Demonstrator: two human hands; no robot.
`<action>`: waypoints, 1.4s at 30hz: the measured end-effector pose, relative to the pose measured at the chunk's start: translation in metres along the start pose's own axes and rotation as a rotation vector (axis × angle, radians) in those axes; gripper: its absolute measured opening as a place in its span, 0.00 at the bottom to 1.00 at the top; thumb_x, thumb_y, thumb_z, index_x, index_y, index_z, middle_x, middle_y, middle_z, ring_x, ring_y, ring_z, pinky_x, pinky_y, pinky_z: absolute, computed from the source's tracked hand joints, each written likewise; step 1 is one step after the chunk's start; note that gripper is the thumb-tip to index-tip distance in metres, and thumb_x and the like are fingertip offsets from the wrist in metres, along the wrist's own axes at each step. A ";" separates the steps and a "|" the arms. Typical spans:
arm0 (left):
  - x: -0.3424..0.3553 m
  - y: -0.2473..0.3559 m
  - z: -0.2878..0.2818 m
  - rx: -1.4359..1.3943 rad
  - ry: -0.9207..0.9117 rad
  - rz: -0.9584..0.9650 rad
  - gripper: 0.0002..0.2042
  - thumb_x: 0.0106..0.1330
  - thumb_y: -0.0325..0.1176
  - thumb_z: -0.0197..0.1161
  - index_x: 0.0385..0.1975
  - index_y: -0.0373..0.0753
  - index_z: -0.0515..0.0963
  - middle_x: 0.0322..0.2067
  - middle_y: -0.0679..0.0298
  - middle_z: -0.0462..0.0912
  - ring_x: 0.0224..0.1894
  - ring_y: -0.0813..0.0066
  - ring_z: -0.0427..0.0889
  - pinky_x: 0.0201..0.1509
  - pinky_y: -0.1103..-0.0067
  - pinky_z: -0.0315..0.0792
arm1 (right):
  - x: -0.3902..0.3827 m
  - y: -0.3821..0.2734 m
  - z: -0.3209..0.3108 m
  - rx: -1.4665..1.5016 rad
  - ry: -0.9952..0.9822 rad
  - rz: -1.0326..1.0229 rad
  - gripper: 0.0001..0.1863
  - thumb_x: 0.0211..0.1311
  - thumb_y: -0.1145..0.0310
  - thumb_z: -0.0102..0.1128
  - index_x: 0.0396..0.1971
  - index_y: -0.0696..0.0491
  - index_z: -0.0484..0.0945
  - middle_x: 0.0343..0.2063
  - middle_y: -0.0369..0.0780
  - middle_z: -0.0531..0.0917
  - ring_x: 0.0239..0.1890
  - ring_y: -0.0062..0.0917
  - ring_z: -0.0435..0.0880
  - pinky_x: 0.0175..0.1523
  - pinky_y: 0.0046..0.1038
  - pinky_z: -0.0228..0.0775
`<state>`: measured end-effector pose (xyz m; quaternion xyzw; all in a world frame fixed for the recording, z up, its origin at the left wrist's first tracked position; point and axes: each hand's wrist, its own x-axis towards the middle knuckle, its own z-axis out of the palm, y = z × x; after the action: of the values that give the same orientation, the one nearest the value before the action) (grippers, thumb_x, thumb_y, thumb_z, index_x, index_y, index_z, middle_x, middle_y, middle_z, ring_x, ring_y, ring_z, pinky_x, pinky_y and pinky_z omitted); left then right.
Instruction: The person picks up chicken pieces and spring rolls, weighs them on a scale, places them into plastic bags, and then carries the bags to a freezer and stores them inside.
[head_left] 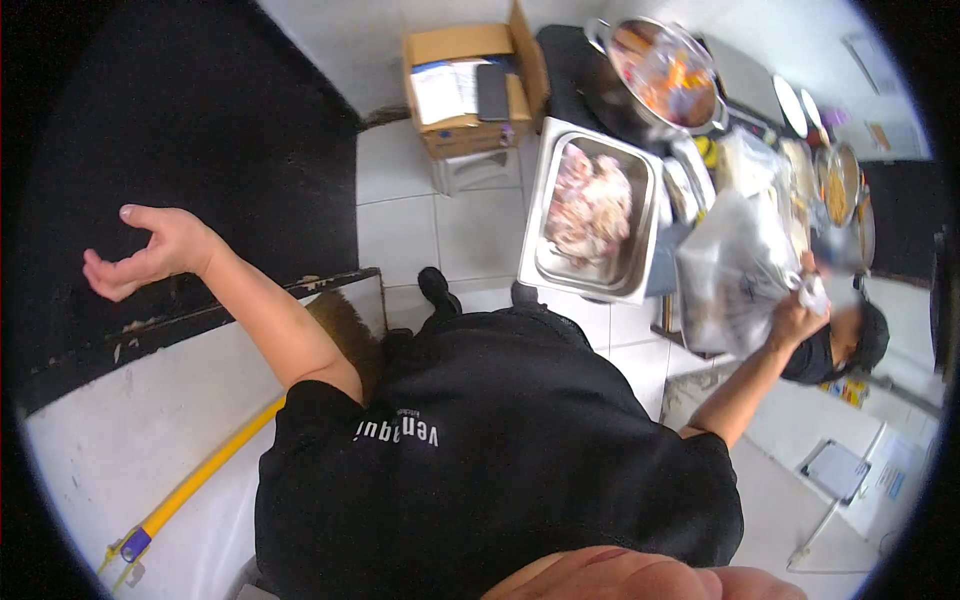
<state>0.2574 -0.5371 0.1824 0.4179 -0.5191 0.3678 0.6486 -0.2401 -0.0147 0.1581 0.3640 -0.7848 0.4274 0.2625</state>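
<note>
My left hand [165,252] is stretched out to the far left, in front of the black wall. Its fingers are apart and it holds nothing. On the right, my right hand [797,320] is closed around the gathered top of a clear plastic bag [735,270]. The bag is full and bulging, but its contents are too blurred to name. Just left of it is a steel food pan [645,215] holding a pile of raw, pinkish meat [590,205]. Neither hand touches the pan.
A cardboard box [470,140] with papers and a dark phone stands on a white stool. Behind the pan sits a large pot [720,112] with a filled plastic bag. Another person [840,345] is at the right. A yellow pole [210,465] leans at lower left.
</note>
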 end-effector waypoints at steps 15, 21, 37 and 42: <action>0.021 -0.157 0.047 0.474 0.191 -0.366 0.20 0.70 0.40 0.49 0.47 0.25 0.65 0.21 0.60 0.75 0.20 0.64 0.80 0.24 0.77 0.73 | 0.025 -0.282 0.321 0.227 -0.298 -0.545 0.19 0.69 0.66 0.45 0.20 0.59 0.78 0.17 0.40 0.80 0.19 0.25 0.78 0.30 0.27 0.69; 0.043 -0.257 0.081 0.385 0.225 -0.615 0.22 0.71 0.43 0.45 0.51 0.27 0.63 0.40 0.41 0.74 0.44 0.45 0.79 0.46 0.56 0.71 | 0.047 -0.398 0.441 0.785 -0.536 -0.411 0.21 0.68 0.68 0.48 0.14 0.60 0.70 0.09 0.37 0.70 0.11 0.23 0.68 0.20 0.26 0.60; -0.167 -0.206 0.165 -1.352 -0.507 -1.941 0.45 0.55 0.68 0.55 0.66 0.40 0.56 0.63 0.63 0.63 0.65 0.69 0.61 0.68 0.67 0.55 | 0.055 -0.710 0.721 1.344 -0.940 -0.639 0.11 0.60 0.74 0.55 0.19 0.60 0.79 0.10 0.42 0.72 0.12 0.17 0.68 0.20 0.24 0.59; -0.159 -0.277 0.161 -1.203 -0.383 -1.882 0.29 0.62 0.51 0.60 0.56 0.37 0.66 0.51 0.63 0.75 0.53 0.70 0.74 0.59 0.68 0.66 | -0.006 -0.800 0.774 1.379 -0.898 -0.659 0.08 0.53 0.78 0.54 0.28 0.61 0.82 0.11 0.41 0.75 0.16 0.12 0.71 0.23 0.21 0.64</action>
<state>0.4210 -0.7982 0.0003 0.3121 -0.1816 -0.6455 0.6730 0.3221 -0.9752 0.1528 0.7822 -0.2369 0.5246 -0.2384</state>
